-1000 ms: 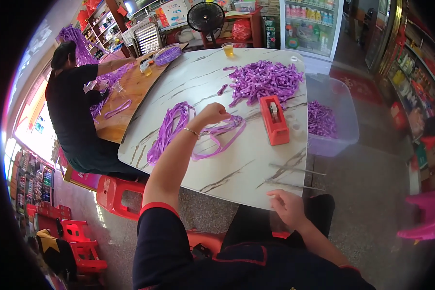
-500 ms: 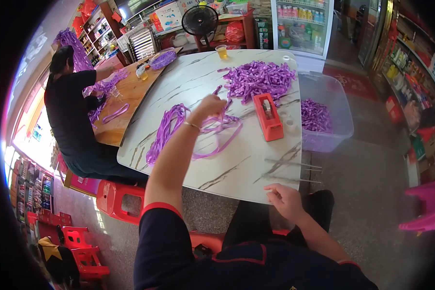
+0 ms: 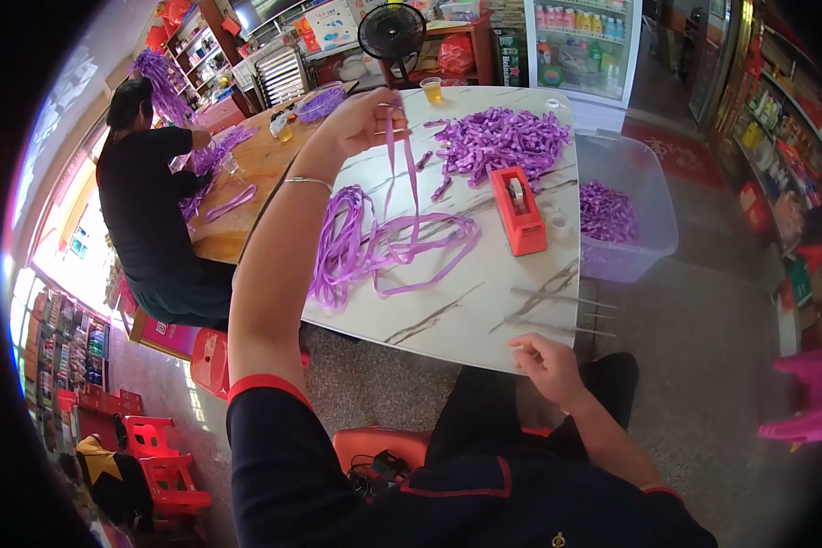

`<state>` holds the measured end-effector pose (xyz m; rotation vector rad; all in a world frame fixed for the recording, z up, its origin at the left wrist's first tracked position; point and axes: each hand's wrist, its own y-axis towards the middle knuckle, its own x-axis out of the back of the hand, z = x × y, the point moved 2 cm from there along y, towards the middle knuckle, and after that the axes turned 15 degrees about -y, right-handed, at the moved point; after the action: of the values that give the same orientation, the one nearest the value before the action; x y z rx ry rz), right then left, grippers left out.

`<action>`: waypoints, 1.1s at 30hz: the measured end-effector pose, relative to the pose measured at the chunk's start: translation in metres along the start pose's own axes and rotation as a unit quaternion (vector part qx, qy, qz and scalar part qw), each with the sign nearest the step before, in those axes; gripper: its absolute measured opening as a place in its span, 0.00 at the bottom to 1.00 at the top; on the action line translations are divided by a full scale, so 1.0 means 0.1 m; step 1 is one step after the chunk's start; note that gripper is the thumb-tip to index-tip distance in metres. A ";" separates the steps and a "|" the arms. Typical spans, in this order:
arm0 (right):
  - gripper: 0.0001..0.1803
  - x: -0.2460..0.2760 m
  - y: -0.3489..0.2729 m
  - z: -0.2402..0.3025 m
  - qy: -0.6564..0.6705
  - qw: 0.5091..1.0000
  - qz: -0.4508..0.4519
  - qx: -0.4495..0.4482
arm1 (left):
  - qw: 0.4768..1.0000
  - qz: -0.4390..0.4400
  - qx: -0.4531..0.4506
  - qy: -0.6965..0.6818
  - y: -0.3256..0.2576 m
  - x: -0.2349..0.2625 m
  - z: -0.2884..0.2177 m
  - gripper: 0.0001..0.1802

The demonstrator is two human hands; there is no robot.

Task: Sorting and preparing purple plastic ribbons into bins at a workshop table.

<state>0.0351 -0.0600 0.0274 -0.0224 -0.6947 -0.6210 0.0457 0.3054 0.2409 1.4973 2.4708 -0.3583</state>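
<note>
Raised over the far left of the white table, my left hand is closed on a purple ribbon. Two strands hang from it toward a looser loop on the tabletop. Beside that loop lies a long bundle of purple ribbons. My right hand is low at the table's near right edge, its fingers curled in; whatever they hold, if anything, is too small to make out. Just beyond it, thin metal rods stick out past the edge. A red tape dispenser stands farther off, next to a heap of short folded purple ribbon pieces.
A clear plastic bin with more purple pieces stands right of the table. A cup of yellow drink is at the far edge. At left, another person handles purple ribbons at a wooden table. Red stools are nearby.
My left hand has risen and moved away to the left, lifting the ribbon off the table. My right hand stays near the table edge. The view has shifted slightly.
</note>
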 end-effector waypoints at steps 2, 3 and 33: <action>0.09 0.00 0.01 -0.02 0.033 0.999 0.004 -0.012 | 0.999 0.031 0.000 0.019 -0.07 -0.12 0.07 0.05; 0.09 0.00 0.02 -0.04 0.049 0.998 0.011 -0.023 | 0.996 0.080 0.002 0.036 -0.15 -0.26 0.08 0.05; 0.14 -0.60 2.59 -0.30 -0.335 0.940 0.064 -0.022 | 0.948 0.204 -0.241 -0.048 -2.08 -0.13 -1.07 0.10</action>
<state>0.1576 0.1779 0.0143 -0.3310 -1.3289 -0.4984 -0.1408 0.2356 0.3646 1.6548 1.9090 0.2285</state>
